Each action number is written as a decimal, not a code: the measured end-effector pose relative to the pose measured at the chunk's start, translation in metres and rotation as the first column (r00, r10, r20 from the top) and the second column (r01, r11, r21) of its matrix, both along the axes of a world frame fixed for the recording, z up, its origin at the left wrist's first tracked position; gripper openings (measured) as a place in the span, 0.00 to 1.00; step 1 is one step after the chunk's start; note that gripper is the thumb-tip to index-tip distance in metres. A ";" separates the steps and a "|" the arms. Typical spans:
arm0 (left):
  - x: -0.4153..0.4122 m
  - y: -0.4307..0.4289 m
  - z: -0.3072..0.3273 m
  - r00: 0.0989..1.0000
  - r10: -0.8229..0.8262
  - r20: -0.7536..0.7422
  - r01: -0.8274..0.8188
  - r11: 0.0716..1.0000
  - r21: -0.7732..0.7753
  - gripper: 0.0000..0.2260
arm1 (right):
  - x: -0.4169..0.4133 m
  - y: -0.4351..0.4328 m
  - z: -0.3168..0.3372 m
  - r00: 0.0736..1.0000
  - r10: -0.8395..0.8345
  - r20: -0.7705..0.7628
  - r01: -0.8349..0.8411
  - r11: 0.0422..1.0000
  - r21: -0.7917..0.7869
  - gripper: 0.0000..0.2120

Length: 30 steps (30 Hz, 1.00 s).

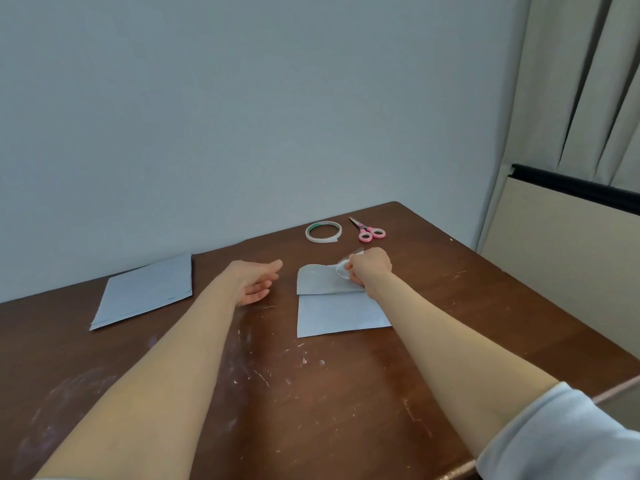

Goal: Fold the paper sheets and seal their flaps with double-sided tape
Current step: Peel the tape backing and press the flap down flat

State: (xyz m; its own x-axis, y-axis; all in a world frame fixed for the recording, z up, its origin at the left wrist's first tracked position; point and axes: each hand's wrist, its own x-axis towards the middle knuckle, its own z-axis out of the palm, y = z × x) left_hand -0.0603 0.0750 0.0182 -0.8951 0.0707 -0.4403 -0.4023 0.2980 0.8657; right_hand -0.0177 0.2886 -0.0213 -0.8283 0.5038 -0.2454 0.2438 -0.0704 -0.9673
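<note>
Left forearm (166,368): bare from the lower frame edge to the wrist.
Left hand (256,284): bare.
Right forearm (450,344): bare from the sleeve to the wrist.
Right hand (370,268): bare.
Sleeve (554,434), right arm only: pale grey-blue fabric, plain and matte. Its end forms a thick, rounded band near the elbow, with soft creases across it. Behind the band the cloth is loose and wide.
</note>
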 end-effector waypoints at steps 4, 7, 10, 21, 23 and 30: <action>0.013 0.018 -0.001 0.985 -0.159 -0.065 0.149 0.979 -0.138 0.16 | 0.001 -0.002 0.006 1.000 0.009 0.007 -0.009 0.998 -0.056 0.08; 0.016 0.029 -0.003 0.972 -0.218 -0.088 0.186 0.941 -0.284 0.16 | 0.004 -0.004 0.010 1.000 0.009 0.001 -0.009 0.995 -0.103 0.09; 0.015 0.033 -0.004 0.934 -0.269 -0.234 0.113 0.846 -0.522 0.13 | 0.008 -0.004 0.013 1.000 0.018 -0.007 -0.019 0.992 -0.127 0.09; 0.050 0.080 -0.032 0.371 -0.842 -0.392 0.163 0.475 -0.865 0.15 | 0.019 -0.006 0.026 0.997 -0.043 0.061 0.052 0.985 -0.161 0.06; 0.051 0.079 -0.031 0.366 -0.844 -0.392 0.171 0.476 -0.863 0.16 | 0.022 -0.004 0.027 0.995 -0.081 0.057 0.088 0.987 -0.137 0.03; 0.048 0.075 -0.028 0.394 -0.831 -0.393 0.215 0.499 -0.840 0.16 | 0.039 0.002 0.043 0.962 -0.165 0.220 0.078 0.930 0.358 0.30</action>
